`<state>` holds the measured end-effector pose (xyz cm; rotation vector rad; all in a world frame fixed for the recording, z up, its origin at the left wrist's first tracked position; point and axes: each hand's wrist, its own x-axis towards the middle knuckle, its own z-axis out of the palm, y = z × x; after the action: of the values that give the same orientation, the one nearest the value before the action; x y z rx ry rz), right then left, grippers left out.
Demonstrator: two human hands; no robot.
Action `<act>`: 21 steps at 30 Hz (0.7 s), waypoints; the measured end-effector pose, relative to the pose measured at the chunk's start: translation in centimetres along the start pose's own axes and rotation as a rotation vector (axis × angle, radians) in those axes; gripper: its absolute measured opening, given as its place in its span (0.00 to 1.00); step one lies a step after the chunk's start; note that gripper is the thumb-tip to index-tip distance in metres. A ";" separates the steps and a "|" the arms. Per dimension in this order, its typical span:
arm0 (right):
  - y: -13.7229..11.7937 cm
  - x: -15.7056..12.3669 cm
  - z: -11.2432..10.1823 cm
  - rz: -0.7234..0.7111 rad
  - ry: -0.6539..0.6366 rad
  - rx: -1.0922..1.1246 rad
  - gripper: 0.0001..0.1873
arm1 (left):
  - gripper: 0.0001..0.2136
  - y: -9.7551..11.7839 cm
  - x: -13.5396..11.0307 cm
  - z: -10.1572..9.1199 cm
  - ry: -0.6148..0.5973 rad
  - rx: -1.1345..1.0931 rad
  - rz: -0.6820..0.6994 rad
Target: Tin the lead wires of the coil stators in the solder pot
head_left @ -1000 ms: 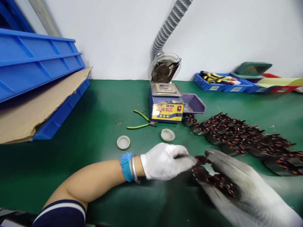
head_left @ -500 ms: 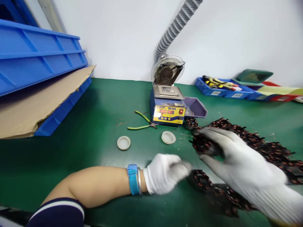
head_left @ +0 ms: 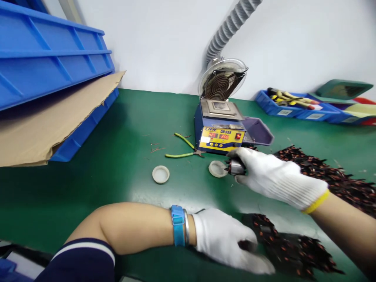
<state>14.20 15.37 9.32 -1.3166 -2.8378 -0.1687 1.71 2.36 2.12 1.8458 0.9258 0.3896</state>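
My right hand (head_left: pixel 264 172), in a white glove, grips a small wound motor stator (head_left: pixel 237 167) with a bare metal side and a black, copper-wired end. The stator's wired end is tilted left, close beside a shallow whitish dish (head_left: pixel 217 169). My left hand (head_left: pixel 229 241), also gloved, is low over the green table, its thumb and fingers apart. Its fingertips reach the left side of the front group of stators (head_left: pixel 290 250); whether they touch any is unclear. A larger group of stators (head_left: pixel 331 176) lies behind my right forearm.
Behind the hands stands a yellow-fronted solder pot (head_left: pixel 221 135) under a fume hose (head_left: pixel 227 33). Green-handled cutters (head_left: pixel 188 150), a second dish (head_left: pixel 160 174) and wire scraps lie left. A purple bin (head_left: pixel 258 131), blue tool trays (head_left: pixel 282 107) and stacked blue crates (head_left: pixel 53 55) surround them.
My right hand has lifted a stator from the group and carried it left to the dish. My left hand has moved down and right, its fingers opening toward the front group. The view shifted slightly.
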 end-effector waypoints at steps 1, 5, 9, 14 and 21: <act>0.0 -0.1 -0.3 0.042 -0.010 -0.016 0.20 | 0.23 0.0 0.0 0.0 -0.003 0.011 -0.009; -0.1 -0.3 -0.8 0.070 0.049 -0.184 0.25 | 0.23 0.2 0.0 -0.3 -0.088 0.060 -0.020; -1.3 0.7 -0.9 -0.172 -0.016 -0.412 0.19 | 0.23 0.5 -0.2 -0.8 -0.129 0.094 -0.050; -3.2 1.5 -0.5 -0.181 -0.135 -0.419 0.24 | 0.25 0.4 -0.2 -0.6 -0.127 0.105 -0.046; -0.6 3.7 -3.5 -0.129 0.003 -0.462 0.25 | 0.22 -0.5 0.7 0.1 -0.157 0.064 -0.008</act>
<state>11.19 17.46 12.98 -1.1751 -2.9916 -0.8713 2.02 2.88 1.57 1.9010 0.8464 0.2081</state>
